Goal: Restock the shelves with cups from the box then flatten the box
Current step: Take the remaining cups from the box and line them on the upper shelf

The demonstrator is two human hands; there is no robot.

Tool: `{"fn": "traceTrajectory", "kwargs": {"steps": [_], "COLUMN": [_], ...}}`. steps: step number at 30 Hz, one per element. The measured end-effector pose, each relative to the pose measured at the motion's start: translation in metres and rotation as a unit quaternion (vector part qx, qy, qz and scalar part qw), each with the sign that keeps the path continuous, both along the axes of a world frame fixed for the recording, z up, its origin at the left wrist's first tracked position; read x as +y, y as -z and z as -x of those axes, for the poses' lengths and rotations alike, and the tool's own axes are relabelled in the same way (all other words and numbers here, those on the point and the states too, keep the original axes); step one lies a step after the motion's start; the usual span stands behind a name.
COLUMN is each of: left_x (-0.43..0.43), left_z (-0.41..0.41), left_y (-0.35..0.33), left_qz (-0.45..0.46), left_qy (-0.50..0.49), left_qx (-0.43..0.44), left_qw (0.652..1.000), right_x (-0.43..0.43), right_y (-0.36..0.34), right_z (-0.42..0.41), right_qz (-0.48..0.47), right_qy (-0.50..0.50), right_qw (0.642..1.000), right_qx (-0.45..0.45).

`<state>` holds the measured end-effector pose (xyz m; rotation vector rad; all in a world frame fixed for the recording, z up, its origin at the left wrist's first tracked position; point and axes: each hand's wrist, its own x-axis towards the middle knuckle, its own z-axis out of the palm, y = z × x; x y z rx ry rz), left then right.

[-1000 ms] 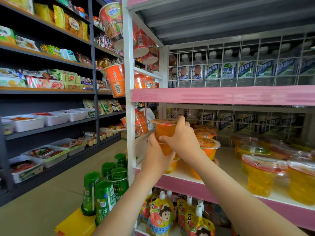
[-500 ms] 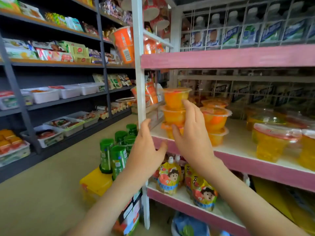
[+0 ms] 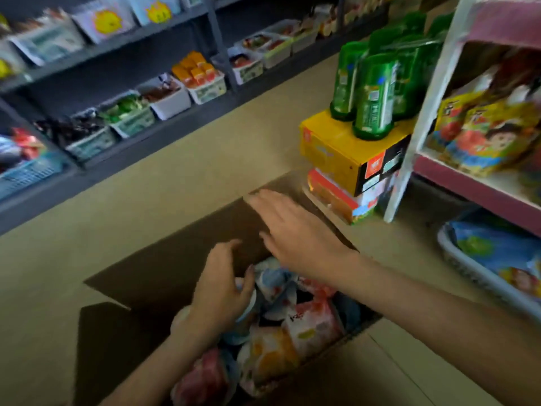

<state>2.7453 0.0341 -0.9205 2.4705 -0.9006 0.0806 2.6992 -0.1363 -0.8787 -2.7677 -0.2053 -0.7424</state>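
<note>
Left hand [image 3: 222, 291], lower centre, curls round a cup [image 3: 247, 313] inside the open cardboard box [image 3: 164, 276] of jumbled cups [image 3: 310, 323]. Right hand [image 3: 298, 238] hovers above it, fingers spread, empty. A hasty lift could drag neighbouring cups out, or swing into the green bottles [image 3: 374, 95] beyond, upper right.

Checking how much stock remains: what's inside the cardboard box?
Sealed cups with red, orange and blue lids fill the cardboard box; the left hand holds one. Anything beneath that top layer is hidden.
</note>
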Motion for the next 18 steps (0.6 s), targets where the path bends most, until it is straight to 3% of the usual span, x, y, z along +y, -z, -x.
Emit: {"fn": "traceTrajectory", "kwargs": {"steps": [3, 7, 13, 18], "left_x": [0.008, -0.01, -0.069, -0.094], "left_z": [0.007, 0.013, 0.009, -0.003], "left_y": [0.035, 0.06, 0.066, 0.069], "left_qz": [-0.109, -0.134, -0.074, -0.019], "left_qy": [0.052, 0.084, 0.053, -0.035], "left_qx": [0.039, 0.045, 0.099, 0.109], "left_qw": [0.992, 0.986, 0.991, 0.993], "right_x": [0.004, -0.01, -0.031, -0.045], "right_y": [0.036, 0.055, 0.065, 0.078], "right_z": [0.005, 0.018, 0.039, 0.047], "right_qz": [0.036, 0.025, -0.038, -0.007], "right_qy": [-0.028, 0.035, 0.111, 0.081], "right_qw": [0.993, 0.982, 0.956, 0.969], "right_qx": [0.109, 0.181, 0.269, 0.233]}}
